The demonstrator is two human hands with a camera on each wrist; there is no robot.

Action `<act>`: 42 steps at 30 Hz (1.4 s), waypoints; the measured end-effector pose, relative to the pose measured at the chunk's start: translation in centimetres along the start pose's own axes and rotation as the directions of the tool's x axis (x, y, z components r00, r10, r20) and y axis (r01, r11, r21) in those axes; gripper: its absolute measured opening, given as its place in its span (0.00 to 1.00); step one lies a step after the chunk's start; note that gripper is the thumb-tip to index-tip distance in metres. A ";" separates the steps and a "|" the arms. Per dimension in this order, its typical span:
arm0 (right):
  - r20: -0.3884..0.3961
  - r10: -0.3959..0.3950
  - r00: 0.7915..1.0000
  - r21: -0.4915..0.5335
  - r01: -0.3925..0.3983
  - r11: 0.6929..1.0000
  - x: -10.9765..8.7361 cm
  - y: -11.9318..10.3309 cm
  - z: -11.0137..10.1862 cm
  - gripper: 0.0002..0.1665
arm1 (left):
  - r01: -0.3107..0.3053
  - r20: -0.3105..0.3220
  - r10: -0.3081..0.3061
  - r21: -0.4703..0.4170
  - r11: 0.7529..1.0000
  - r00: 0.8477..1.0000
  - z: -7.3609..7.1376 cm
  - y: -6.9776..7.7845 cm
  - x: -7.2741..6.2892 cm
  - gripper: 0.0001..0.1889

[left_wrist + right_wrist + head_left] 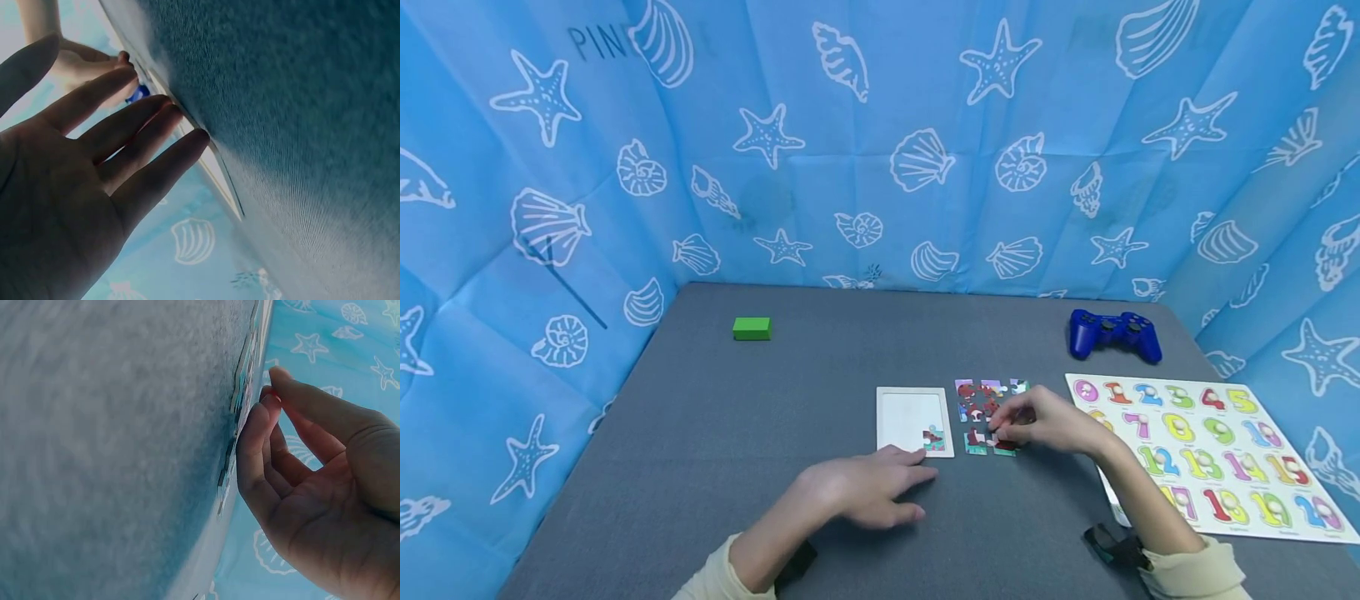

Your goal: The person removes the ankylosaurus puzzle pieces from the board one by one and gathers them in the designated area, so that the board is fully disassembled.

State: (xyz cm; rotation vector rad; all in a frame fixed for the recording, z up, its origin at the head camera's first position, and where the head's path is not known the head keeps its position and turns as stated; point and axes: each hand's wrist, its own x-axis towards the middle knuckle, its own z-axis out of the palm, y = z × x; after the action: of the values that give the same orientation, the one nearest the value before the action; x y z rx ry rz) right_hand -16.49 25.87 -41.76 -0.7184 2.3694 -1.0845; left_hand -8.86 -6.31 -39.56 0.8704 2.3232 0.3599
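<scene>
In the head view, a shallow white puzzle tray (910,408) has one jigsaw piece (934,439) in its lower right corner. My left hand (876,487) lies with fingers extended at the tray's lower edge, fingertips right at the rim; the left wrist view shows its palm and spread fingers. To the right of the tray, several loose jigsaw pieces (975,442) lie in rough rows. My right hand (1051,421) is over their right side, fingers bent and thumb close to the index finger. No piece shows between these fingertips, and the hand hides some of the pieces.
A white number board (1195,450) with knobbed numerals lies at the right, partly behind my right forearm. Behind it sits a blue game controller (1114,335). A green block (752,328) stands at the back left. A blue seashell-patterned curtain (880,208) surrounds the grey table.
</scene>
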 end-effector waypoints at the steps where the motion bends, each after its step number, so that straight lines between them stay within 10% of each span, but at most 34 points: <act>1: 0.005 -0.012 1.000 0.009 0.012 1.000 0.0 0.0 0.0 0.08 | 0.000 -0.001 0.000 -0.008 1.000 1.000 -0.1 -0.1 0.0 0.33; 42: 0.124 -0.007 0.992 0.043 0.002 0.999 5.9 -3.6 3.9 0.10 | 0.130 -0.087 -0.138 -0.092 0.987 0.987 -2.4 -4.5 -0.7 0.28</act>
State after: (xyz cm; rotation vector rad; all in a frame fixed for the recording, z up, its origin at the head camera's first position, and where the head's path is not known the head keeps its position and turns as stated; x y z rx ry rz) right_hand -17.81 18.10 -42.26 -0.7543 2.2341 -1.0573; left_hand -12.21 -10.23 -39.43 0.6645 2.4171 0.4472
